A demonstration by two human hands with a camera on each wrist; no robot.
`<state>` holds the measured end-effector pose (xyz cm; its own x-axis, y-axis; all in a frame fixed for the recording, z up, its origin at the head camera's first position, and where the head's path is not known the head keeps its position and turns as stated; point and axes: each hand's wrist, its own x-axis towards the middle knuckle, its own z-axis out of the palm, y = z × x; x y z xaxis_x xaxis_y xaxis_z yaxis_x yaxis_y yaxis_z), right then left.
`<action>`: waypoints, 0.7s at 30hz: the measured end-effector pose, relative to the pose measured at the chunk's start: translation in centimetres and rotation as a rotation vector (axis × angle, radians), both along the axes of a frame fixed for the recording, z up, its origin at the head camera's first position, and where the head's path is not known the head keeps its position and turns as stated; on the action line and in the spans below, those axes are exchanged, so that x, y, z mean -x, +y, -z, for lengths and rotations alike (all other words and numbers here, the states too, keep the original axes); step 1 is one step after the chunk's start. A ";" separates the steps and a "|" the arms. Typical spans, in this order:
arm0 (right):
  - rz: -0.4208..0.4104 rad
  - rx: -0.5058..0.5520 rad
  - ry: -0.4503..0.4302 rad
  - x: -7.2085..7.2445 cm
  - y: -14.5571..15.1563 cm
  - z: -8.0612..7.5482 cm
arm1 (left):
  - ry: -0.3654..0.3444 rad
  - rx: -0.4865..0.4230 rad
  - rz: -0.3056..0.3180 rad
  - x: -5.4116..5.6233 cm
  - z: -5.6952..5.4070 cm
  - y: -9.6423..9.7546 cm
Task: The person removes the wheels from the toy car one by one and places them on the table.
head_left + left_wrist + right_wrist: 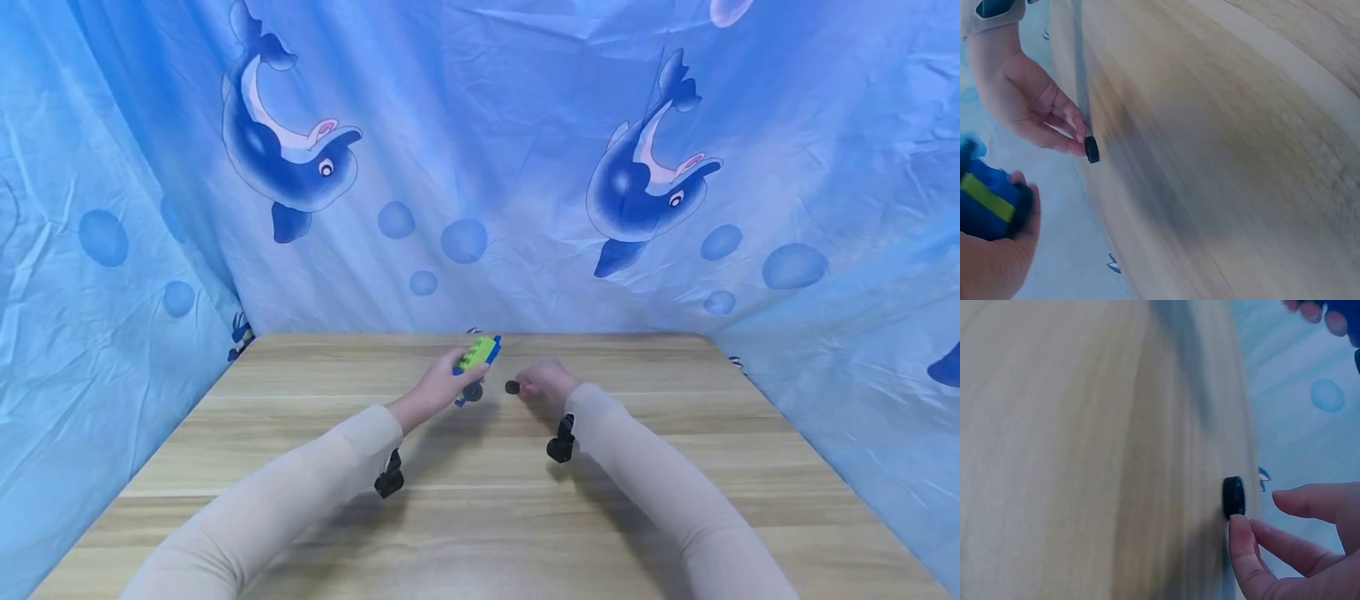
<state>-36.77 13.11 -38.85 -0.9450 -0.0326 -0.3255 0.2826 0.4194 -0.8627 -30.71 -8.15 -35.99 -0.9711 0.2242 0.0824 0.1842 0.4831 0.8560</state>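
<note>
My left hand [441, 385] grips a building-brick toy car [477, 353], green over blue with dark wheels, raised above the wooden table. In the left wrist view, the same toy car [988, 199] shows blue sides and a green strip, and fingers wrap around it. A small black wheel [512, 387] lies at the fingertips of my right hand [551, 381]. Seen from the right wrist, fingertips touch the lower edge of the wheel [1234, 497], while another digit of the right hand [1297, 550] is held apart from it.
The wood-grain table [480, 517] ends at a back edge close beyond both hands. Behind and to the sides hangs a blue curtain [480, 150] printed with dolphins and bubbles. Each wrist carries a black camera [389, 475].
</note>
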 end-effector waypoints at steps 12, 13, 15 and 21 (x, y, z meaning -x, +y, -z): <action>-0.137 0.088 0.053 -1.7 -0.6 -2.8 | -0.064 -0.106 0.001 0.4 -0.5 -0.1; -0.150 0.098 0.053 -1.9 -0.7 -3.1 | -0.072 -0.122 0.004 0.4 -0.5 -0.1; -0.177 0.112 0.057 -2.2 -0.9 -3.4 | -0.088 -0.143 0.011 0.5 -0.5 -0.1; -0.289 0.114 0.085 -4.0 -0.9 -4.4 | -0.131 -0.154 0.036 0.6 -0.9 -0.1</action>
<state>-32.79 12.24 -34.48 -0.9149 -0.3354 -0.2245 0.0909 0.3708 -0.9243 -31.34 -8.30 -35.14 -0.9673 0.2534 -0.0078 0.0814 0.3396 0.9370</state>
